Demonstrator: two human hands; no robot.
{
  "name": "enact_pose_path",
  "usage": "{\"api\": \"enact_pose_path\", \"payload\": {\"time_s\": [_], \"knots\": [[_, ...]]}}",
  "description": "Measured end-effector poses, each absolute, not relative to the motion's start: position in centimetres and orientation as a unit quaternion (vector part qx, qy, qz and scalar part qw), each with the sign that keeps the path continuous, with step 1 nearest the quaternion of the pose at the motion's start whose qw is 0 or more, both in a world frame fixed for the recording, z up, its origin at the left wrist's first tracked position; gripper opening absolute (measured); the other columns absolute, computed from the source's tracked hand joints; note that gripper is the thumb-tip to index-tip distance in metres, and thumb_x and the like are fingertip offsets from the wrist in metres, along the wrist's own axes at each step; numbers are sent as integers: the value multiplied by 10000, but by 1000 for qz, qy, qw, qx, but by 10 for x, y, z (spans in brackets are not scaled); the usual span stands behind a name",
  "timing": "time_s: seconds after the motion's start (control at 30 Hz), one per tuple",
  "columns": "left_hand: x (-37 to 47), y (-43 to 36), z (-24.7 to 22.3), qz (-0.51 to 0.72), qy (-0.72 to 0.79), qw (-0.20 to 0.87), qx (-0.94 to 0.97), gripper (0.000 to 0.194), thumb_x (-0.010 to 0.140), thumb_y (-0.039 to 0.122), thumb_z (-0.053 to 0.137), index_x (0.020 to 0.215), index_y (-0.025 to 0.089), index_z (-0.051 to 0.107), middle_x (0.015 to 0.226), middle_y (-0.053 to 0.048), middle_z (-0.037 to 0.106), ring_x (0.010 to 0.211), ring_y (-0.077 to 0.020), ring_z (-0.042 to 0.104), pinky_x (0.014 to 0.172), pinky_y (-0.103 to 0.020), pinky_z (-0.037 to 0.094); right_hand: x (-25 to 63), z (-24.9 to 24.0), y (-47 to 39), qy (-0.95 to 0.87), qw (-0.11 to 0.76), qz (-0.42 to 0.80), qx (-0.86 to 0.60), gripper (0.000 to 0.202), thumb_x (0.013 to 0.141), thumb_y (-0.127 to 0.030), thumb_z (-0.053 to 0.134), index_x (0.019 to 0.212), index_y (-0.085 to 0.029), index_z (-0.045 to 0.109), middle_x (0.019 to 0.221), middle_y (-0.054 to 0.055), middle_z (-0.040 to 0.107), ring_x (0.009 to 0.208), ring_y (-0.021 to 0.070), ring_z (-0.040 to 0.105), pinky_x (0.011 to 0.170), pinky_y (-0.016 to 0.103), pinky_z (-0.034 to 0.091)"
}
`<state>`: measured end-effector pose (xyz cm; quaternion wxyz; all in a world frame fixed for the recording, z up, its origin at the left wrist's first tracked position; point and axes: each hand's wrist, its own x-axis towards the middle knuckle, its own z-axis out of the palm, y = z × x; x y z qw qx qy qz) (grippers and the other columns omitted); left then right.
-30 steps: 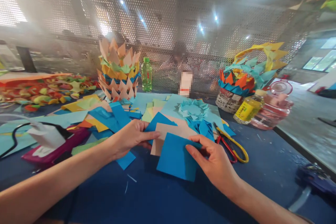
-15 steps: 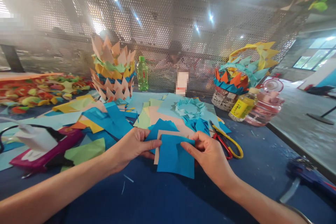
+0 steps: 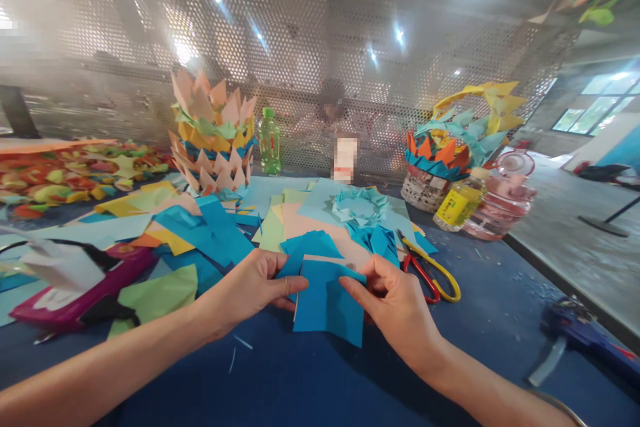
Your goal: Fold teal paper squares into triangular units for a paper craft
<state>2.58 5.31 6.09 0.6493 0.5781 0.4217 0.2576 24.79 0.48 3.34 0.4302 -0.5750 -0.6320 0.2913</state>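
Observation:
A blue paper sheet (image 3: 327,303) hangs upright between my two hands over the dark blue table, with a sliver of pale paper at its left and top edges. My left hand (image 3: 270,280) pinches its upper left edge between thumb and fingers. On the other side my right hand (image 3: 383,290) grips the upper right corner, thumb in front. Just beyond lie more blue sheets (image 3: 313,244) and a light blue folded paper ring (image 3: 361,207). Scissors (image 3: 433,270) with red and yellow handles rest to the right of my right hand.
Loose coloured paper (image 3: 160,290) and a magenta power strip (image 3: 75,290) lie left. Behind stand a folded-paper basket (image 3: 215,133), a green bottle (image 3: 270,143), another basket (image 3: 435,167), a yellow-labelled bottle (image 3: 460,202) and a pink jug (image 3: 505,203). A glue gun (image 3: 585,330) lies right.
The blue sheet has shifted slightly left and now covers most of the pale paper behind it. Its lower right corner hangs a little lower. Both hands keep their grip.

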Motion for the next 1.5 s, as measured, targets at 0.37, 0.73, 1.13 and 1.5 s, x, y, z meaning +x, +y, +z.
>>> {"api": "enact_pose_path", "payload": {"time_s": [0.37,0.73,1.13,1.5], "knots": [[26,53,62,242,429,639,590,353,649,496,841,771,178,746,820,-39,784,816,-254,742,790,-355,618,250,34,7,-626,440,298,-570,363,846,-498,658,685,-237,462,476,-74,460,419,108,450,405,217,380],[28,51,67,243,452,616,598,320,621,466,859,681,183,723,704,-22,761,686,-198,707,674,-271,587,250,36,7,-626,442,304,-565,307,822,-485,686,760,-232,524,474,-89,445,412,108,442,405,218,371],[17,62,63,280,469,619,565,347,624,481,866,776,191,752,818,-32,793,748,-195,725,703,-260,589,254,36,11,-617,428,354,-557,379,876,-532,661,1056,-228,523,581,-87,538,473,123,531,501,237,419],[14,61,67,282,480,606,568,405,620,526,863,788,174,755,856,-45,799,767,-195,733,711,-257,598,252,40,13,-662,396,366,-520,414,934,-470,558,634,-189,505,608,-39,406,602,121,370,565,261,297]]}}
